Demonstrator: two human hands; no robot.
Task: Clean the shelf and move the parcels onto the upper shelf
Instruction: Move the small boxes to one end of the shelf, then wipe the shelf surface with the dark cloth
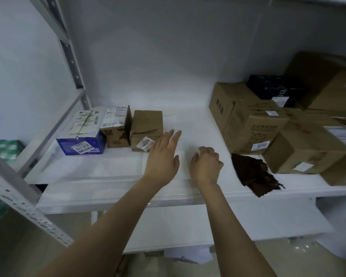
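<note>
White shelf board is stretching across the view and carrying everything. Cardboard cartons are crowding its right end in a stack, with a dark blue box wedged behind them. At the left end three small parcels are sitting in a close row: a blue carton, a labelled brown box and a brown paper parcel tagged 4005. A dark brown cloth is lying crumpled at the front edge, just before the cartons.

The left hand is reaching with fingers straight, holding nothing, just beside the paper parcel; whether it is touching, I cannot tell. The right hand is hovering over bare shelf between parcel and cloth, fingers loosely curled round nothing.

The paper parcel is looking light and soft-sided, its wrap creased and likely to crumple, so gripping both flanks low down is probably safer than pinching the folded top. Its two neighbours are looking stiff enough for a plain one-handed grip.
</note>
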